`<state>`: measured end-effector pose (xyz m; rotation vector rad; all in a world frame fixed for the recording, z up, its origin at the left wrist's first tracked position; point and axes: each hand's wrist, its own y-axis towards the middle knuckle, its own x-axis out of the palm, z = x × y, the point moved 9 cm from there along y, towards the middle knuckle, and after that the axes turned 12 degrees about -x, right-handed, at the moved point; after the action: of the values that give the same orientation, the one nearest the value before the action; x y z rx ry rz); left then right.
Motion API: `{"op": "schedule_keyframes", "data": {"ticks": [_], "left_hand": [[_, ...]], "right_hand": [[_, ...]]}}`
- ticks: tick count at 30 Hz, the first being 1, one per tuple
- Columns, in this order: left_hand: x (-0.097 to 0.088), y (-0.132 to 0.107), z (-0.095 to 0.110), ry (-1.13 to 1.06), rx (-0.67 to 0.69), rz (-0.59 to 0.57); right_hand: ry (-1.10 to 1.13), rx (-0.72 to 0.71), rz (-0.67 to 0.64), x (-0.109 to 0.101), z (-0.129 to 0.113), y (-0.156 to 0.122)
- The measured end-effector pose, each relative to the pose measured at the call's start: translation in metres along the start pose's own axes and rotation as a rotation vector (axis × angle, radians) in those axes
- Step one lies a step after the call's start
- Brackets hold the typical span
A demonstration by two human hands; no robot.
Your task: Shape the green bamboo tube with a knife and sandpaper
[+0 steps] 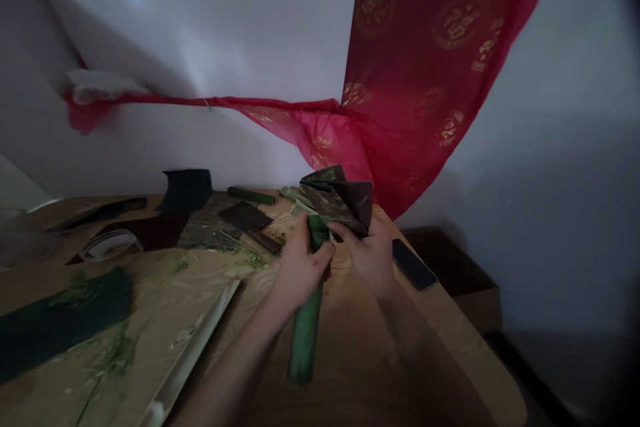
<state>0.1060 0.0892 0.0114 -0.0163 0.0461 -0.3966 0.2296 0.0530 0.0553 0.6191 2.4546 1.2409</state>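
My left hand is wrapped around the upper part of a green bamboo tube. The tube slants over the wooden table, its lower end toward me. Beside the tube's top, my right hand pinches a folded sheet of dark, worn sandpaper with greenish smears. Its folds fan out above the fingers. The sandpaper is close against the tube's upper end; whether they touch I cannot tell.
On the table lie a half-split bamboo strip, another green tube, dark sheets, a tape roll and green shavings. A phone is at the right edge, near a cardboard box. Red cloth hangs behind.
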Motion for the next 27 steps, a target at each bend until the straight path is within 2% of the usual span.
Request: {"op": "schedule_keyframes", "data": {"ticks": [6,12,15,18,21,23,24,27], "left_hand": [[0.013,0.004,-0.006,-0.081,-0.039,-0.145],[0.016,0.008,-0.005,-0.174,-0.055,-0.232],[0.016,0.009,-0.003,-0.181,-0.041,-0.24],[0.019,0.011,-0.013,-0.113,-0.108,-0.271],[0.02,0.015,-0.026,0.078,-0.172,-0.302],[0.014,0.019,-0.026,0.292,-0.123,-0.25],[0.008,0.021,-0.022,0.417,-0.067,-0.184],[-0.012,0.022,-0.005,0.776,0.092,0.101]], "right_hand": [[0.069,0.091,0.076,-0.007,0.005,0.001],[0.153,0.27,-0.073,0.0,0.021,0.001],[0.162,0.311,-0.088,-0.001,0.028,0.002],[0.074,0.284,0.013,-0.019,0.034,0.007],[-0.063,0.247,0.226,-0.054,0.042,0.01],[-0.066,0.243,0.323,-0.07,0.048,0.01],[-0.042,0.244,0.342,-0.073,0.051,0.01],[-0.036,0.222,0.303,-0.067,0.05,0.011]]}}
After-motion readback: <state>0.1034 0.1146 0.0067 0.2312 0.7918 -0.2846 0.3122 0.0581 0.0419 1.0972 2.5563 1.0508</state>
